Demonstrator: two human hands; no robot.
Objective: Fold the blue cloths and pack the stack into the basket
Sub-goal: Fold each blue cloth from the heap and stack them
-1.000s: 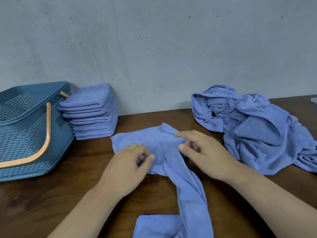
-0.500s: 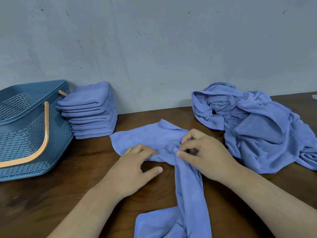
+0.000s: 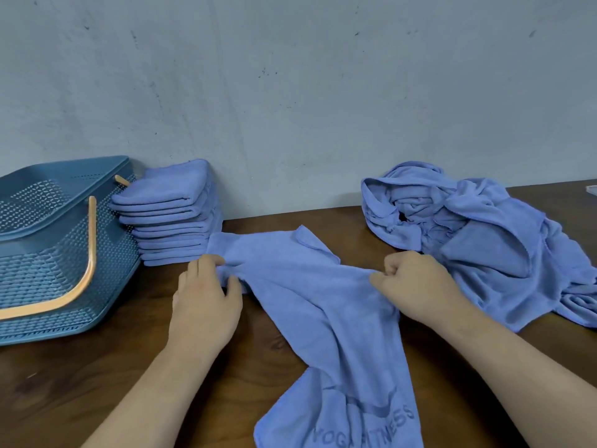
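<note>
A blue cloth (image 3: 310,295) lies crumpled on the brown table, its near end printed with lettering and hanging toward me. My left hand (image 3: 206,302) pinches its left edge between thumb and fingers. My right hand (image 3: 416,286) grips its right edge with curled fingers. A stack of folded blue cloths (image 3: 171,215) stands against the wall at the left, beside the blue basket (image 3: 48,253) with an orange handle. A heap of unfolded blue cloths (image 3: 484,240) lies at the right.
The grey wall runs along the table's far edge (image 3: 290,215). The basket's orange handle (image 3: 87,276) hangs over its near side. A small pale object (image 3: 591,189) shows at the far right edge of the table.
My hands have moved apart, the left one leftward and the right one rightward, spreading the cloth between them. The cloth's bunched middle has widened.
</note>
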